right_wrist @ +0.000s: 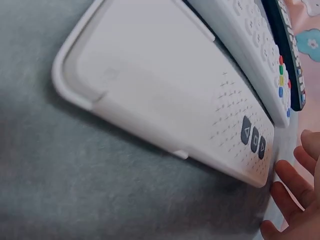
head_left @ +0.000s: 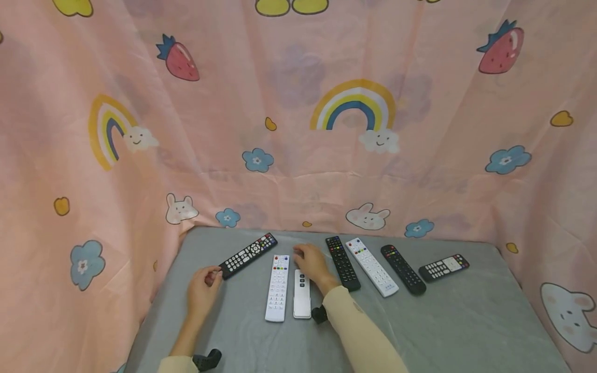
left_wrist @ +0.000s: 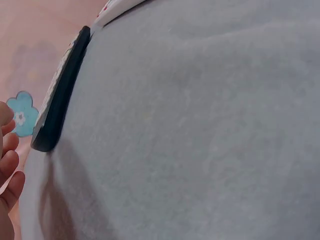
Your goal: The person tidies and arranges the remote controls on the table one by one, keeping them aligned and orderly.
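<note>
My left hand (head_left: 201,294) is at the near end of a black remote control with white buttons (head_left: 249,256), its fingers loosely bent. In the left wrist view those fingers (left_wrist: 9,162) show beside the end of the same remote (left_wrist: 62,95), holding nothing. A slim white remote with three dark buttons (head_left: 302,301) lies on the grey cloth. My right hand (head_left: 316,263) hovers by its far end, fingers relaxed. The right wrist view shows the white remote (right_wrist: 145,75) up close, with the fingers (right_wrist: 292,182) just past its button end.
Between the hands lies a white remote with many buttons (head_left: 277,287). To the right sit a black remote (head_left: 342,261), a white one (head_left: 372,267), a rounded black one (head_left: 403,269) and a short black one (head_left: 444,267). A pink printed curtain (head_left: 298,191) surrounds the grey-covered table (head_left: 466,321).
</note>
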Demonstrator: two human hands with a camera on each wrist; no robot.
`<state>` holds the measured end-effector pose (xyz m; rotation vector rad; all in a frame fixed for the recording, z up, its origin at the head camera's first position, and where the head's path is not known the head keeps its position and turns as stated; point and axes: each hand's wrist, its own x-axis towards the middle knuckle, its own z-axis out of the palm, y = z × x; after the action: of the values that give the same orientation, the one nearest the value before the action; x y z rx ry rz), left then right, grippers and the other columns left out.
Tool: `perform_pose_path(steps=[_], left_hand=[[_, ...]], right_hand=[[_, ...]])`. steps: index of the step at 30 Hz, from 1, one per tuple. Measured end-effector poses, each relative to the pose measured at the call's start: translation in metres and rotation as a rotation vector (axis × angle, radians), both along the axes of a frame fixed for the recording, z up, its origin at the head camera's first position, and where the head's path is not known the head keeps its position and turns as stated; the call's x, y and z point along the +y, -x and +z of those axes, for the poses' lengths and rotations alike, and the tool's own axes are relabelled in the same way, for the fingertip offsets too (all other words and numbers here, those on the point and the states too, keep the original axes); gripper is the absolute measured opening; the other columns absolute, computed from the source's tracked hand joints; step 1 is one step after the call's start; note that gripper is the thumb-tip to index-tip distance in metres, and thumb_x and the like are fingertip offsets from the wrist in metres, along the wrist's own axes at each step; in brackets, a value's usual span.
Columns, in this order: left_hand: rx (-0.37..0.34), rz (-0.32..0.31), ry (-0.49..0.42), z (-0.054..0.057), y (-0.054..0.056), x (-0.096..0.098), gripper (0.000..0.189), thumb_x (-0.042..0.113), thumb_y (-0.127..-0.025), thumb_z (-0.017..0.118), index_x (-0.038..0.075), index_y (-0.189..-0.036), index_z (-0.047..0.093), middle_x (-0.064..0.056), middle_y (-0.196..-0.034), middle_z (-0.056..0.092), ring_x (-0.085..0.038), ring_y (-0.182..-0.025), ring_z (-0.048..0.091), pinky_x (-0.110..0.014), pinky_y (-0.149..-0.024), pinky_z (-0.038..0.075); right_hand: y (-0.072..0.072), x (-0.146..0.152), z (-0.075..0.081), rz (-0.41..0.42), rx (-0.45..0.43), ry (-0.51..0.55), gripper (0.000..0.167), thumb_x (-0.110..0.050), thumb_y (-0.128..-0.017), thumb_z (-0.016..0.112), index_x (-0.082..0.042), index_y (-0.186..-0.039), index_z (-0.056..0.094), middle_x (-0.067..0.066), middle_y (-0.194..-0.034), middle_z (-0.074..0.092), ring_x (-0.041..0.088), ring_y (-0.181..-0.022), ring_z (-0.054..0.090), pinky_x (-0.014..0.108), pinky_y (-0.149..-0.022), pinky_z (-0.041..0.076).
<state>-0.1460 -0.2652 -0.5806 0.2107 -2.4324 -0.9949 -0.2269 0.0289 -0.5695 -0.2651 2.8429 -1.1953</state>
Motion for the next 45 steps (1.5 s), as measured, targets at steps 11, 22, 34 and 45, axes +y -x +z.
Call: perform_pose_path(steps=[11, 22, 34, 45], left_hand=[[-0.069, 0.02, -0.045, -0.006, 0.01, -0.014, 0.016, 0.006, -0.086, 0.072, 0.002, -0.102, 0.072, -0.007, -0.076, 0.063, 0.0, -0.065, 0.045, -0.019, -0.065, 0.039], [-0.112, 0.041, -0.1, -0.015, 0.014, -0.022, 0.019, 0.007, -0.089, 0.069, 0.0, -0.105, 0.071, -0.01, -0.076, 0.064, 0.004, -0.062, 0.043, -0.015, -0.061, 0.038], [-0.197, 0.028, -0.058, -0.015, 0.017, -0.025, 0.02, 0.012, -0.093, 0.066, 0.001, -0.107, 0.073, -0.013, -0.083, 0.067, -0.005, -0.069, 0.048, -0.021, -0.063, 0.04], [-0.216, 0.003, -0.065, -0.016, 0.017, -0.021, 0.022, 0.016, -0.092, 0.068, -0.001, -0.105, 0.074, -0.013, -0.083, 0.069, -0.007, -0.069, 0.049, -0.02, -0.062, 0.04]], right_hand=[[0.007, -0.014, 0.004, 0.068, -0.06, -0.068, 0.042, -0.028, -0.096, 0.062, -0.013, -0.135, 0.059, 0.012, -0.126, 0.066, 0.033, -0.12, 0.058, 0.054, -0.108, 0.038], [0.007, -0.027, 0.005, 0.101, -0.095, -0.116, 0.051, -0.034, -0.098, 0.057, -0.013, -0.143, 0.051, 0.014, -0.142, 0.056, 0.038, -0.133, 0.049, 0.057, -0.113, 0.033], [0.006, -0.039, 0.012, 0.082, -0.161, -0.116, 0.055, -0.038, -0.099, 0.053, -0.014, -0.148, 0.044, 0.017, -0.15, 0.047, 0.04, -0.139, 0.039, 0.061, -0.114, 0.028], [0.008, -0.045, 0.018, 0.079, -0.188, -0.197, 0.057, -0.042, -0.1, 0.051, -0.019, -0.151, 0.04, 0.015, -0.148, 0.045, 0.039, -0.135, 0.039, 0.06, -0.112, 0.03]])
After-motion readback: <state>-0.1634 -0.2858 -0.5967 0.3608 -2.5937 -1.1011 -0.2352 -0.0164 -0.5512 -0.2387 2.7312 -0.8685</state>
